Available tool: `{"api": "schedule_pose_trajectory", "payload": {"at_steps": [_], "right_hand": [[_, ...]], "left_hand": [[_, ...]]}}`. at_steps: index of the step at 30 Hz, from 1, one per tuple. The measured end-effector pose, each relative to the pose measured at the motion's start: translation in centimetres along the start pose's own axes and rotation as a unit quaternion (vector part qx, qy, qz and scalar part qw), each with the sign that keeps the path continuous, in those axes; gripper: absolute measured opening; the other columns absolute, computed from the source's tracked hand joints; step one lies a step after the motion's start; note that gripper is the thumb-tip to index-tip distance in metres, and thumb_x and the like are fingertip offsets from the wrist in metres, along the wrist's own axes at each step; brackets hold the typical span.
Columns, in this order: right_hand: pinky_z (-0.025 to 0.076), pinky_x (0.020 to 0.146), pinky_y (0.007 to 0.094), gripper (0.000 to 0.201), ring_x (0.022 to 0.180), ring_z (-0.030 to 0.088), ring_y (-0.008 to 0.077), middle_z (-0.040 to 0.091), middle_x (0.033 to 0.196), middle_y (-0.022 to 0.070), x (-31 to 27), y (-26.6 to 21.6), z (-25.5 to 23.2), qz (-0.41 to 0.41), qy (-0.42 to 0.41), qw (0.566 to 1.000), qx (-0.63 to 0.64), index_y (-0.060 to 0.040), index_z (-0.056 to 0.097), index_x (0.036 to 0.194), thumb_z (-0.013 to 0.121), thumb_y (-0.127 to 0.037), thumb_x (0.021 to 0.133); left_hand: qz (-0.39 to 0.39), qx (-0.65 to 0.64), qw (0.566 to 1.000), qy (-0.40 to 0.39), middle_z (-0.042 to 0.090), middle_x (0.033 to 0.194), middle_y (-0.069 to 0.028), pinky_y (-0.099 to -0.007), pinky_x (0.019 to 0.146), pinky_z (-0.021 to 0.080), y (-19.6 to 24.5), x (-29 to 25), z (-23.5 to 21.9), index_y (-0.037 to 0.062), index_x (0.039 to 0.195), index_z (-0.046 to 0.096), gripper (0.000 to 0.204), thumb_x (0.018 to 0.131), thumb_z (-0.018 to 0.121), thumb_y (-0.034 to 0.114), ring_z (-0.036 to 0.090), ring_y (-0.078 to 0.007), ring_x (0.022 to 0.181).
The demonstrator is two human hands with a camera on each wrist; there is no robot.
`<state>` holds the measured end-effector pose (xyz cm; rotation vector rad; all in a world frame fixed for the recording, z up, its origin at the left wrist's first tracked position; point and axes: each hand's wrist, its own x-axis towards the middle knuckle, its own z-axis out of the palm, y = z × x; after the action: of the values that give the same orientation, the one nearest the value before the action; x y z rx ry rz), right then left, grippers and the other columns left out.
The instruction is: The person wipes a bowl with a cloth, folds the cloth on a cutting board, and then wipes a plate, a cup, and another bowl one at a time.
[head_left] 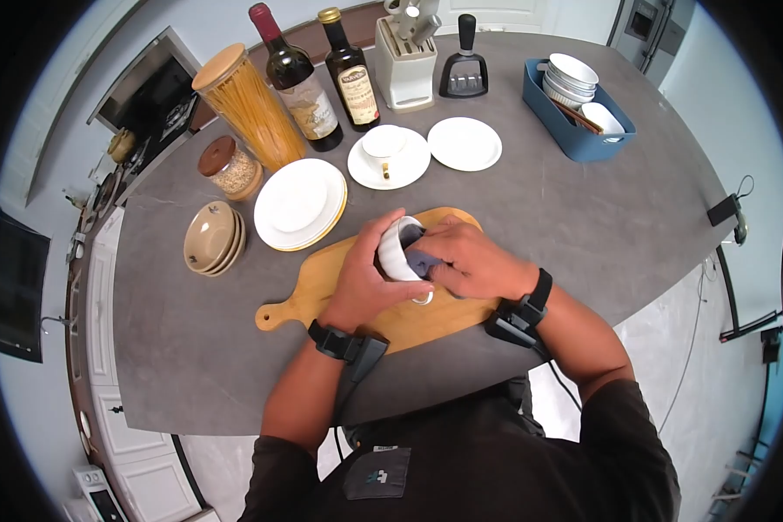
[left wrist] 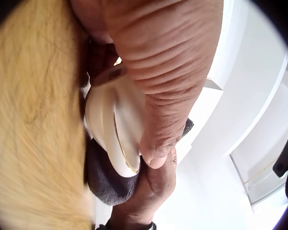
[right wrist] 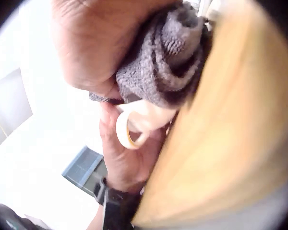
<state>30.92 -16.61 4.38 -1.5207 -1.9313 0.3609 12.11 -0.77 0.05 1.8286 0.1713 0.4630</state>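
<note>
Over the wooden cutting board (head_left: 391, 326), my left hand (head_left: 362, 277) grips a white cup (head_left: 393, 255), thumb and fingers on opposite sides of it. The cup is tilted, its mouth toward my right hand (head_left: 483, 258). That right hand grips a bunched grey cloth (head_left: 422, 264), part of it inside the cup. In the left wrist view, the cup's gold-edged handle (left wrist: 119, 155) shows beside my thumb, with the cloth (left wrist: 110, 179) past it. The right wrist view shows the folded cloth (right wrist: 158, 62) under my curled fingers and the handle (right wrist: 123, 128) beyond.
Behind the board stand stacked white plates (head_left: 296, 204), a cup on a saucer (head_left: 365, 167) and a lone plate (head_left: 465, 143). Tan bowls (head_left: 209, 237) and jars are at left. Bottles (head_left: 304, 97), a knife block (head_left: 406, 74) and a blue bin (head_left: 574, 130) of bowls line the back.
</note>
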Motion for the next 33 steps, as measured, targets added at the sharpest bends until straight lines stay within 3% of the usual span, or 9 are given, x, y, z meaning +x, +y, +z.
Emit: {"api": "schedule_pose_trajectory", "payload": {"at_steps": [6,8,9,11,19,23,26,29,33], "right_hand": [[0.057,0.077,0.0483,0.026,0.089,0.071,0.0407,0.074,0.102,0.022,-0.2,0.3,2.0,0.088,0.081,0.944,0.307,0.0001,0.071,0.118,0.064,-0.007,0.094],[0.055,0.08,0.0503,0.033,0.089,0.069,0.0437,0.073,0.103,0.0231,-0.1,-0.2,3.0,0.126,0.199,0.912,0.337,-0.0002,0.069,0.127,0.064,-0.008,0.095],[0.055,0.08,0.0503,0.033,0.089,0.069,0.0437,0.073,0.103,0.0231,-0.1,-0.2,3.3,0.128,0.198,0.912,0.337,-0.0002,0.069,0.127,0.064,-0.008,0.095],[0.054,0.084,0.0525,0.03,0.09,0.067,0.0472,0.072,0.102,0.0239,0.4,0.1,3.3,-0.053,0.221,0.974,0.018,-0.0003,0.067,0.125,0.064,-0.009,0.096],[0.053,0.08,0.0534,0.017,0.088,0.065,0.0498,0.07,0.091,0.0243,0.0,-0.6,2.0,-0.021,0.119,0.99,0.072,-0.0018,0.068,0.109,0.063,-0.011,0.096],[0.056,0.073,0.036,0.018,0.08,0.072,0.0259,0.074,0.091,0.0146,-0.6,-0.8,2.5,0.084,0.145,0.959,0.227,-0.0002,0.07,0.112,0.058,-0.01,0.104],[0.054,0.078,0.0274,0.02,0.087,0.063,0.0056,0.071,0.096,-0.0002,-0.7,-0.1,3.0,0.142,0.304,0.864,0.375,0.0021,0.069,0.114,0.054,-0.011,0.112],[0.054,0.079,0.027,0.019,0.087,0.063,0.0058,0.072,0.098,0.0008,-0.1,0.7,2.8,0.111,0.446,0.829,0.319,0.0019,0.068,0.117,0.056,-0.012,0.113],[0.056,0.086,0.0293,0.018,0.093,0.067,0.0108,0.074,0.103,0.0029,-0.4,-0.3,3.2,0.096,0.389,0.906,0.136,0.0021,0.068,0.12,0.055,-0.009,0.114]], "left_hand": [[-0.013,-0.017,1.0,0.011,0.058,0.149,-0.0114,-0.0379,0.115,0.052,0.2,0.0,0.1,0.0054,0.166,0.039,0.115,0.069,0.1,0.0,0.059,-0.0214,0.136],[-0.003,-0.008,1.0,0.016,0.058,0.149,-0.0113,-0.0379,0.115,0.052,-0.2,0.2,-0.1,0.0056,0.165,0.039,0.115,0.069,0.101,0.0,0.059,-0.0213,0.136],[0.008,0.0,1.0,0.018,0.058,0.149,-0.0112,-0.038,0.115,0.053,-0.4,0.1,0.1,0.0058,0.165,0.039,0.115,0.068,0.101,0.0,0.059,-0.0213,0.136],[0.014,-0.035,0.999,0.035,0.06,0.146,-0.0118,-0.0387,0.112,0.052,-0.4,0.2,0.4,0.006,0.162,0.045,0.111,0.066,0.103,0.008,0.06,-0.0228,0.133],[0.003,-0.034,0.999,0.023,0.061,0.144,-0.0122,-0.0389,0.112,0.051,0.7,-0.1,0.2,0.0058,0.159,0.051,0.11,0.065,0.107,0.021,0.061,-0.0242,0.131],[0.02,0.007,1.0,-0.01,0.057,0.15,-0.0087,-0.0382,0.116,0.05,1.2,-0.2,0.0,0.006,0.163,0.043,0.113,0.069,0.105,0.011,0.056,-0.0199,0.138],[0.008,-0.073,0.997,0.011,0.055,0.152,-0.0099,-0.0391,0.118,0.049,0.8,-0.2,0.2,0.0046,0.165,0.038,0.115,0.071,0.104,0.009,0.055,-0.0208,0.141],[-0.007,-0.151,0.988,0.029,0.053,0.156,-0.0116,-0.0401,0.121,0.048,0.7,-0.2,-0.1,0.0039,0.166,0.033,0.117,0.072,0.102,0.006,0.054,-0.0221,0.145],[0.005,-0.172,0.985,0.03,0.051,0.157,-0.0116,-0.041,0.123,0.046,0.8,0.0,0.0,0.0046,0.166,0.032,0.117,0.072,0.102,0.004,0.051,-0.0226,0.147]]}}
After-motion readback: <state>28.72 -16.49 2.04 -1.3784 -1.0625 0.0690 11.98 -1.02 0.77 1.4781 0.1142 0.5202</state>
